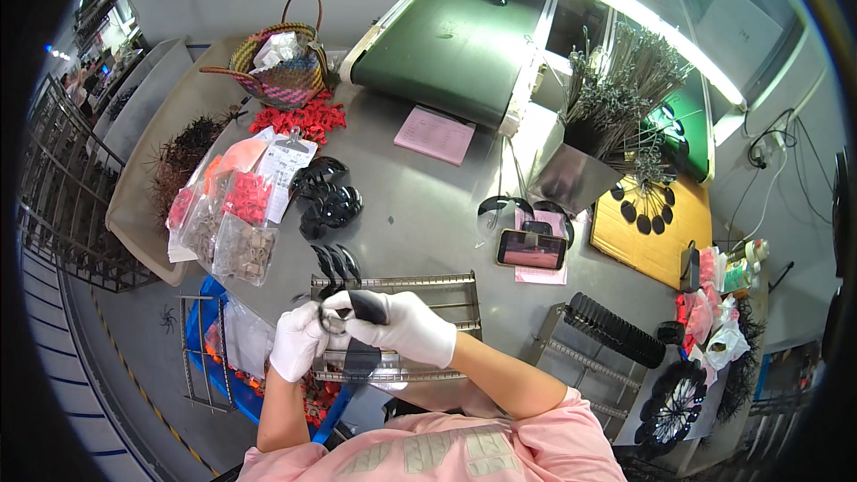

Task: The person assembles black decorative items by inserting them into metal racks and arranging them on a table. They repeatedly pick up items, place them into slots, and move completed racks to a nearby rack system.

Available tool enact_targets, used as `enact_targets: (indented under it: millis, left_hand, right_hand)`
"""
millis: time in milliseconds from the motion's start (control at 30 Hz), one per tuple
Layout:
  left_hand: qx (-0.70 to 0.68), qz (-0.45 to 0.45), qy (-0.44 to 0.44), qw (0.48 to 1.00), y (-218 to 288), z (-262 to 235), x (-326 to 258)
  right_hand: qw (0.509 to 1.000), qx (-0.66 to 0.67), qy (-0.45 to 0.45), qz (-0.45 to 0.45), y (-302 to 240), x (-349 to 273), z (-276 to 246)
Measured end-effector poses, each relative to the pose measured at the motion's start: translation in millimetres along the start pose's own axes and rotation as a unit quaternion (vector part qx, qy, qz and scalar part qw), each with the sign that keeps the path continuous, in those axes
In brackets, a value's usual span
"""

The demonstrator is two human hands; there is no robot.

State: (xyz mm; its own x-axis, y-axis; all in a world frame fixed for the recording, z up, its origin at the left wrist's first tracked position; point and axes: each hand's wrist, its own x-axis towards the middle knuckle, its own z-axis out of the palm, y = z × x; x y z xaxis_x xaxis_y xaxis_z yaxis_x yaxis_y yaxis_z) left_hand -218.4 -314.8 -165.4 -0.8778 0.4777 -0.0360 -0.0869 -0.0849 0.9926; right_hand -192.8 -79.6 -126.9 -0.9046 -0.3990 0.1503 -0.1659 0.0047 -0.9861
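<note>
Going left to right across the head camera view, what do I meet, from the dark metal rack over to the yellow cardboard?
Dark metal rack → clear bag of small grayish pieces → left gloved hand → right gloved hand → phone → yellow cardboard.

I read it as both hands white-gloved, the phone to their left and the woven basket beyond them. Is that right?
Not quite: the head view shows the phone to the right of the left hand and right hand. Both are indeed white-gloved, with the woven basket beyond them.

A dark, rounded black piece (pixel 368 307) slants across the fingers of the right hand (pixel 409 328).
</note>
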Motion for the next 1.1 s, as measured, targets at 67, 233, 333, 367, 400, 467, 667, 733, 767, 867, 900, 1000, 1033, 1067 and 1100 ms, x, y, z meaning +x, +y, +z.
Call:
enact_targets:
  millis: [67,233,333,367,400,467,667,733,767,867,900,1000,1033,1067,1100]
  left_hand:
    - [0.064,-0.072,0.056,0.994,3.5,3.3,-0.2]
    - [0.175,0.362,0.309,0.862,49.0,7.1,13.8]
    - [0.423,0.455,0.347,0.702,107.3,-41.9,59.6]
    - [0.492,0.342,0.449,0.663,122.4,-63.8,76.6]
    - [0.547,0.229,0.451,0.667,133.0,-85.8,95.3]
    - [0.611,0.102,0.401,0.675,130.4,-118.9,109.9]
    - [0.549,-0.019,0.151,0.822,50.8,-119.2,132.6]
    - [0.524,0.007,0.161,0.836,38.0,-109.2,139.0]
    - [0.524,-0.022,0.140,0.840,35.2,-106.1,143.5]
    - [0.529,-0.024,0.083,0.844,26.1,-102.0,161.7]
    - [0.533,-0.033,0.094,0.840,20.4,-102.3,168.6]
    - [0.523,-0.034,0.103,0.845,-7.0,-105.3,195.5]
    - [0.547,-0.011,0.121,0.829,-18.1,-106.5,204.2]
    - [0.563,-0.041,0.132,0.815,-28.6,-108.1,211.0]
    - [0.569,-0.025,0.144,0.809,-38.2,-108.8,216.2]
  right_hand:
    - [0.894,-0.406,0.069,-0.179,2.6,-11.3,-5.6]
    - [0.959,-0.044,0.239,0.143,40.5,-20.0,-16.5]
    - [0.936,0.145,0.180,0.264,70.8,-27.9,-25.6]
    - [0.932,0.165,0.179,0.270,80.9,-27.9,-25.0]
    - [0.932,0.158,0.170,0.278,90.3,-25.3,-25.4]
    - [0.937,0.166,0.138,0.276,104.2,-20.2,-27.3]
    - [0.938,0.070,0.080,0.329,104.6,9.9,-29.8]
    - [0.938,0.053,0.057,0.338,95.7,20.6,-32.0]
    - [0.934,0.019,0.044,0.354,91.5,26.0,-33.2]
    - [0.930,-0.055,0.010,0.363,82.3,39.5,-33.6]
    - [0.929,-0.076,-0.004,0.363,81.0,44.5,-32.4]
    - [0.910,-0.123,-0.057,0.392,81.6,62.3,-29.1]
    - [0.902,-0.151,-0.081,0.397,82.7,67.7,-28.4]
    - [0.880,-0.229,-0.120,0.399,83.6,72.5,-28.6]
    - [0.870,-0.309,-0.123,0.365,84.1,74.1,-28.6]
